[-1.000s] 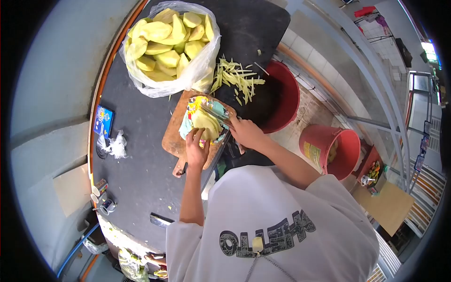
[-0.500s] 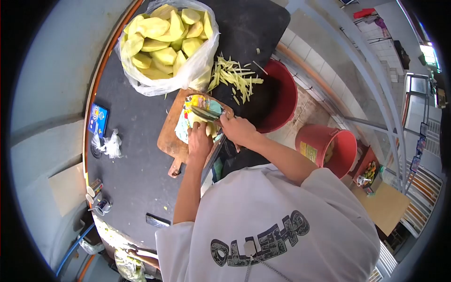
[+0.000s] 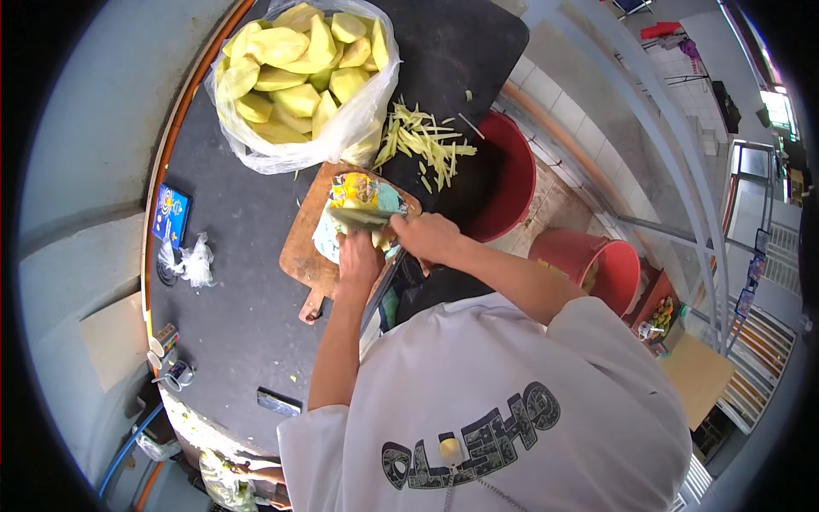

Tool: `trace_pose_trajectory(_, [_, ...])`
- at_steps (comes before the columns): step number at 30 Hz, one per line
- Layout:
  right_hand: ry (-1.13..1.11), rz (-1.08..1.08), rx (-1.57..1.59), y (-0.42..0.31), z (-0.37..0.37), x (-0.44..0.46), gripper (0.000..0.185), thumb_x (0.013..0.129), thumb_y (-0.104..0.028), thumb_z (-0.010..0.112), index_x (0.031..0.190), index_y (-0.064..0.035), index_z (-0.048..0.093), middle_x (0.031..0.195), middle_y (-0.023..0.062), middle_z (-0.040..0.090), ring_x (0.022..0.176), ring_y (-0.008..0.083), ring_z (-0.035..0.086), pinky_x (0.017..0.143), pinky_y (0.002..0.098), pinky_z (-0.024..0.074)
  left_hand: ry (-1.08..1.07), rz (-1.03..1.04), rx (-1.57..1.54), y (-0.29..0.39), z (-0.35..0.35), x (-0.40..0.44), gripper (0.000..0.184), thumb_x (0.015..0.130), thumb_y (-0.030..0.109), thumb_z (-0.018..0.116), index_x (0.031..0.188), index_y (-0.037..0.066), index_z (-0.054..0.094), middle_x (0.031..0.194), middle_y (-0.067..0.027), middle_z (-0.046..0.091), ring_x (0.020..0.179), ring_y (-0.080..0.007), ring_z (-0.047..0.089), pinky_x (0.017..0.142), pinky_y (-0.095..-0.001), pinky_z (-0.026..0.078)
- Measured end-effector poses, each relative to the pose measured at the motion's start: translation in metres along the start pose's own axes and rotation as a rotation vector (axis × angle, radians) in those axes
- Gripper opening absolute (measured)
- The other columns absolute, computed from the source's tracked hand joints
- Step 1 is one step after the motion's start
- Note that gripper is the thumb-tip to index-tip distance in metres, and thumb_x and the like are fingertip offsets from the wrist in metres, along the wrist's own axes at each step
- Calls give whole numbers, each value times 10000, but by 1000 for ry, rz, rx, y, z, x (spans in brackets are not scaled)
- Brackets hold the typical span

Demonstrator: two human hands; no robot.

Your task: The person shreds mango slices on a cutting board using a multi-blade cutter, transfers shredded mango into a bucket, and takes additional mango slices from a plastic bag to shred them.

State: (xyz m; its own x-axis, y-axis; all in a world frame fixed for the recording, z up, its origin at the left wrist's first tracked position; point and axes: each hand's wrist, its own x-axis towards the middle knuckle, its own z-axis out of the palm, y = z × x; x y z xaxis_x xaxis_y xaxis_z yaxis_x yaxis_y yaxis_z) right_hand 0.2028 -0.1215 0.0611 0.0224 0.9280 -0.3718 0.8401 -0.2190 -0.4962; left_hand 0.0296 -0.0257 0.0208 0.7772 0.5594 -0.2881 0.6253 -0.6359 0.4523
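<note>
My right hand (image 3: 426, 236) is closed on a knife (image 3: 363, 217), whose blurred blade lies across a patterned cloth (image 3: 354, 189) on the wooden cutting board (image 3: 300, 247). Below the blade, my left hand (image 3: 359, 256) is bent over pale green fruit, its fingertips mostly hidden by the blade. Only bits of that fruit show. Beyond the board, thin cut strips (image 3: 422, 145) lie in a loose pile on the dark table. A clear plastic bag (image 3: 256, 154) full of peeled yellow-green pieces (image 3: 277, 47) stands beside them.
One red bucket (image 3: 512, 192) stands at the table's right edge, another red bucket (image 3: 618, 273) farther right. On the table (image 3: 230, 341) lie a blue box (image 3: 171, 215), crumpled plastic (image 3: 198, 260), a phone (image 3: 279, 402) and cups (image 3: 177, 375). Another person's arm (image 3: 264, 473) shows at the bottom left.
The knife blade has turned flatter across the cloth and now hides more of the fruit. My left hand has shifted slightly up under it. The whole view has drifted a little.
</note>
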Motion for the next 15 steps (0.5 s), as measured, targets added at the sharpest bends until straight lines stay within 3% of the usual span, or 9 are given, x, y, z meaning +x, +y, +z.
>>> trace_pose_trajectory(3, [47,84,-14,-3,0,1,174,951,-169,503,1046,-24,511,836,235,709,743,417,726,625,528,590,1,-81,28,16,-17,0,474,697,33,734,1160,38,632,1146,-231,625,1013,-436,593,923,-519,459])
trace_pose_trajectory(5, [-30,98,8,-12,-5,-3,177,949,-166,503,1042,-16,511,829,236,708,738,426,723,622,522,589,31,-10,15,16,-17,-5,460,697,39,736,1145,25,630,1142,-235,616,1012,-435,592,908,-521,464])
trace_pose_trajectory(7, [-40,-9,35,-9,-18,-4,175,945,-159,507,1044,-15,512,821,238,710,753,434,722,624,519,589,-8,-77,12,16,-15,-2,467,697,41,741,1147,11,620,1160,-233,608,1021,-425,592,907,-515,454])
trace_pose_trajectory(8, [-61,92,63,6,-3,1,173,942,-157,517,1047,-19,514,837,247,708,771,439,721,650,532,587,-25,-109,14,15,-17,-1,471,696,43,743,1148,4,616,1169,-232,605,1026,-420,592,906,-512,450])
trace_pose_trajectory(15, [-77,70,43,-2,-13,0,171,944,-160,514,1043,-20,521,817,250,701,777,438,720,639,533,588,35,-91,-4,10,-8,-3,462,711,55,750,1152,5,623,1180,-229,614,1055,-414,593,921,-518,461])
